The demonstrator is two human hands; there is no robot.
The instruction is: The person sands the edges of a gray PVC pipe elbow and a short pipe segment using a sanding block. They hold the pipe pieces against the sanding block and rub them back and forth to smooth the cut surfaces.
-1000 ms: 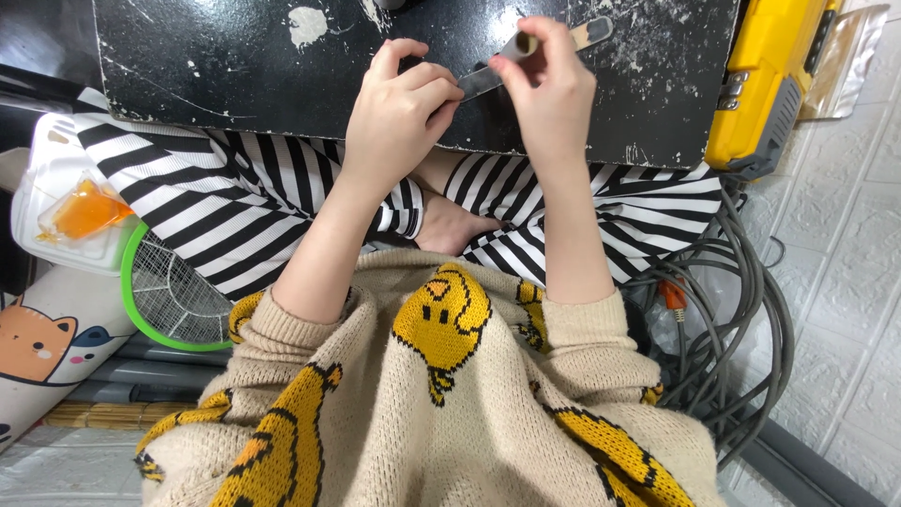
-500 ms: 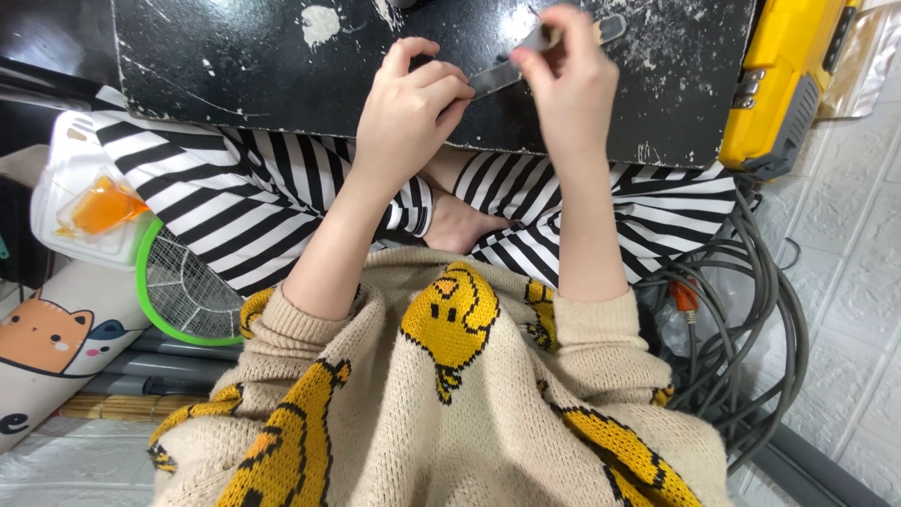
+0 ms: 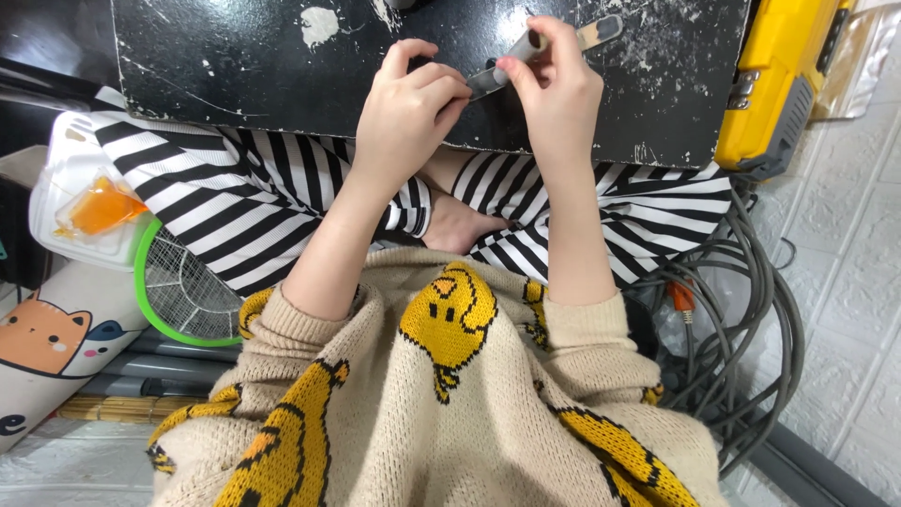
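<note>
- My jumper (image 3: pixel 441 422) is chunky cream knit, dotted with yellow smiling faces outlined in black.
- Its ribbed cuffs are pushed up both forearms.
- My trousers (image 3: pixel 216 197) carry bold black and white stripes.
- My left hand (image 3: pixel 405 108) and right hand (image 3: pixel 560 89) are bare.

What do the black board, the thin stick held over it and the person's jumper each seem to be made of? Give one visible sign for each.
Black board: probably painted wood or laminate, dull, with white scuffs and chips.
Stick: looks like pale wood at the flat rounded end, greyer towards the left hand; the right hand pinches it.
Jumper: chunky knit yarn, matt, with visible stitch rows.
</note>
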